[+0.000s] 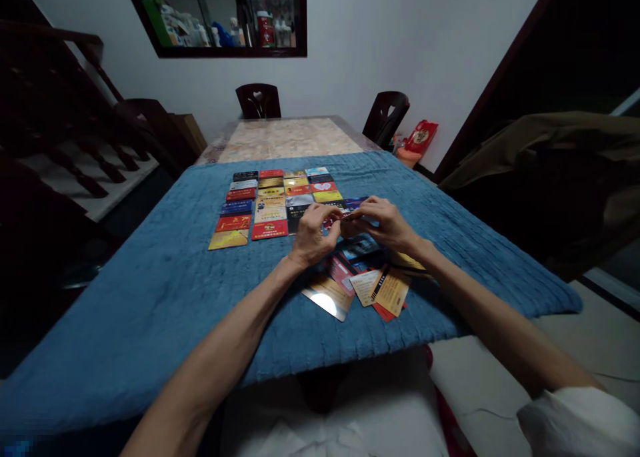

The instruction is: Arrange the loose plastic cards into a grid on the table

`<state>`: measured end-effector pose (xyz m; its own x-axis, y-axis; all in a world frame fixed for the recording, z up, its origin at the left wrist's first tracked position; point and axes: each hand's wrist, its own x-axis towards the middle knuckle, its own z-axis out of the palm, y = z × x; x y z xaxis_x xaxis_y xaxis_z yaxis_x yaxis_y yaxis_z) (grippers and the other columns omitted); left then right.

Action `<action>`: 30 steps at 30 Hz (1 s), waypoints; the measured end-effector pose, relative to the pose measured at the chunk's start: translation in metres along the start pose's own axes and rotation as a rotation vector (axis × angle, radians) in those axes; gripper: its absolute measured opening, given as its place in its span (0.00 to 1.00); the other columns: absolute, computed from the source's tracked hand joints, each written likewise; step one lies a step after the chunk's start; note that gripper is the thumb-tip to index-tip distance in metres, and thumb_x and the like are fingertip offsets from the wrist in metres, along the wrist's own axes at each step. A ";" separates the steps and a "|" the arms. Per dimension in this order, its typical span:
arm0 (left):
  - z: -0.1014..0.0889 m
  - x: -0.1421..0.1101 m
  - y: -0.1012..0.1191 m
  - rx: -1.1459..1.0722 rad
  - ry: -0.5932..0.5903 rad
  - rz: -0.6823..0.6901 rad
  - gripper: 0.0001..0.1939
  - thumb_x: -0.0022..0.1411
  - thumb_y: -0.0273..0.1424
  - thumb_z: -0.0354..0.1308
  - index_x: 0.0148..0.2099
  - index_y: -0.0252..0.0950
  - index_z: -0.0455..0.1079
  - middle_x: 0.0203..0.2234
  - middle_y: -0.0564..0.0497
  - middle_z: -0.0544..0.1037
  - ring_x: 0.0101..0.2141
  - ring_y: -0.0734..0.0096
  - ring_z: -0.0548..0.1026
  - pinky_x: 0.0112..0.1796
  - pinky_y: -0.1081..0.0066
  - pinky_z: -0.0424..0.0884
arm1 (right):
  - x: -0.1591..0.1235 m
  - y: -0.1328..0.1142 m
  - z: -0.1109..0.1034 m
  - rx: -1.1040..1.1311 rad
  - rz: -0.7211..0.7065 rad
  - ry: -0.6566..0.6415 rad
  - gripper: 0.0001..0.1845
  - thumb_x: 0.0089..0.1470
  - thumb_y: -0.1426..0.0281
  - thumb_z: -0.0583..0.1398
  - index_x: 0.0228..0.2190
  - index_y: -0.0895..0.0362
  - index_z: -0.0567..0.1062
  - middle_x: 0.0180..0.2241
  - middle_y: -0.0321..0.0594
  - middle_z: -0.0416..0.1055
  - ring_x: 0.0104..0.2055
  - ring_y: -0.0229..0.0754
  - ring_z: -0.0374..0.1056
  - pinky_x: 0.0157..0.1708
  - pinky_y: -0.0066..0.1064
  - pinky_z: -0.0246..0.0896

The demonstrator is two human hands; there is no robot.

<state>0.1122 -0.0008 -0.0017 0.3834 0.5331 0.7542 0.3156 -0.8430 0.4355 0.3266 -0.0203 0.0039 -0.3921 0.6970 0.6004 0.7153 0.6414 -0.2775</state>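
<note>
My left hand (313, 235) and my right hand (386, 225) meet above the blue cloth (175, 297). Between their fingertips is a card (346, 217), seen nearly edge-on and partly hidden. Both hands are closed in a pinch on it. Just beyond and to the left lie overlapping columns of plastic cards, among them a red card (270, 229) and a gold card (229, 239). Under and in front of my hands is a loose pile, with a tan card (392, 291), a cream card (365, 287) and a shiny gold card (329, 297). My hands cover part of both groups.
The cloth covers the near part of a long table, whose marbled top (295, 137) shows at the far end. Dark chairs (259, 101) stand around it. A stair railing (75, 110) is at left, and a red bag (421, 137) sits beyond the table at right.
</note>
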 end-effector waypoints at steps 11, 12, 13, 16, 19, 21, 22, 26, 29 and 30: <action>-0.006 0.002 -0.004 0.155 -0.116 0.002 0.13 0.60 0.19 0.52 0.45 0.36 0.70 0.35 0.48 0.77 0.39 0.63 0.72 0.44 0.65 0.70 | 0.002 -0.003 0.024 0.095 0.000 0.031 0.11 0.61 0.65 0.59 0.42 0.52 0.80 0.36 0.44 0.79 0.38 0.48 0.68 0.42 0.41 0.63; -0.007 0.002 -0.005 0.162 -0.125 0.008 0.14 0.60 0.19 0.52 0.46 0.36 0.71 0.36 0.48 0.78 0.39 0.63 0.71 0.44 0.65 0.70 | -0.001 -0.001 0.025 0.094 0.001 0.025 0.12 0.61 0.67 0.59 0.44 0.53 0.80 0.37 0.44 0.79 0.39 0.49 0.68 0.42 0.42 0.64; -0.008 0.002 -0.006 0.166 -0.131 0.014 0.14 0.59 0.19 0.52 0.46 0.36 0.71 0.36 0.48 0.78 0.40 0.62 0.71 0.44 0.64 0.70 | -0.004 0.002 0.026 0.088 -0.003 0.021 0.13 0.60 0.68 0.58 0.44 0.53 0.79 0.38 0.45 0.79 0.39 0.49 0.68 0.42 0.42 0.64; -0.010 0.001 -0.006 0.182 -0.139 0.018 0.15 0.59 0.19 0.53 0.46 0.35 0.72 0.35 0.48 0.78 0.39 0.62 0.71 0.43 0.64 0.70 | -0.011 0.009 0.026 0.058 -0.020 0.016 0.15 0.58 0.72 0.58 0.46 0.54 0.79 0.39 0.46 0.79 0.40 0.50 0.69 0.41 0.42 0.64; -0.015 -0.003 -0.005 0.215 -0.168 0.007 0.16 0.59 0.19 0.53 0.47 0.34 0.72 0.36 0.47 0.79 0.40 0.61 0.71 0.43 0.64 0.71 | -0.013 0.009 0.025 0.042 -0.018 0.015 0.16 0.57 0.74 0.58 0.46 0.54 0.78 0.39 0.45 0.79 0.41 0.51 0.69 0.42 0.42 0.64; -0.019 -0.007 -0.004 0.242 -0.202 0.001 0.17 0.59 0.18 0.53 0.48 0.34 0.73 0.37 0.45 0.79 0.40 0.60 0.71 0.42 0.63 0.71 | -0.012 0.006 0.025 0.046 -0.006 0.006 0.17 0.58 0.74 0.58 0.48 0.53 0.77 0.39 0.45 0.79 0.42 0.51 0.69 0.43 0.42 0.63; -0.022 -0.010 -0.004 0.254 -0.219 -0.003 0.17 0.59 0.18 0.53 0.49 0.34 0.73 0.37 0.45 0.79 0.40 0.60 0.72 0.42 0.63 0.71 | -0.012 0.004 0.025 0.050 0.003 0.003 0.17 0.58 0.74 0.58 0.49 0.53 0.76 0.39 0.45 0.79 0.42 0.51 0.69 0.44 0.43 0.63; -0.031 -0.020 -0.006 0.263 -0.263 -0.023 0.18 0.61 0.19 0.52 0.50 0.35 0.73 0.38 0.44 0.79 0.40 0.59 0.72 0.42 0.61 0.72 | -0.010 -0.004 0.028 0.058 0.024 0.008 0.13 0.59 0.72 0.58 0.46 0.55 0.75 0.39 0.45 0.79 0.42 0.51 0.70 0.44 0.42 0.63; -0.035 -0.027 -0.011 0.246 -0.263 -0.058 0.19 0.60 0.19 0.52 0.51 0.35 0.73 0.38 0.46 0.79 0.40 0.61 0.72 0.42 0.63 0.72 | -0.009 -0.005 0.032 0.069 0.013 -0.006 0.11 0.60 0.72 0.58 0.44 0.54 0.75 0.40 0.45 0.78 0.42 0.50 0.70 0.44 0.41 0.63; -0.035 -0.029 -0.013 0.239 -0.257 -0.073 0.19 0.59 0.18 0.53 0.51 0.36 0.73 0.38 0.46 0.79 0.40 0.61 0.72 0.42 0.63 0.72 | -0.010 -0.004 0.033 0.069 0.010 -0.012 0.11 0.60 0.73 0.58 0.44 0.54 0.75 0.40 0.46 0.78 0.42 0.50 0.70 0.44 0.41 0.64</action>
<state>0.0663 -0.0083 -0.0119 0.5482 0.6177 0.5638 0.5330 -0.7776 0.3336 0.3081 -0.0191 -0.0254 -0.3923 0.7068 0.5887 0.6778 0.6548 -0.3344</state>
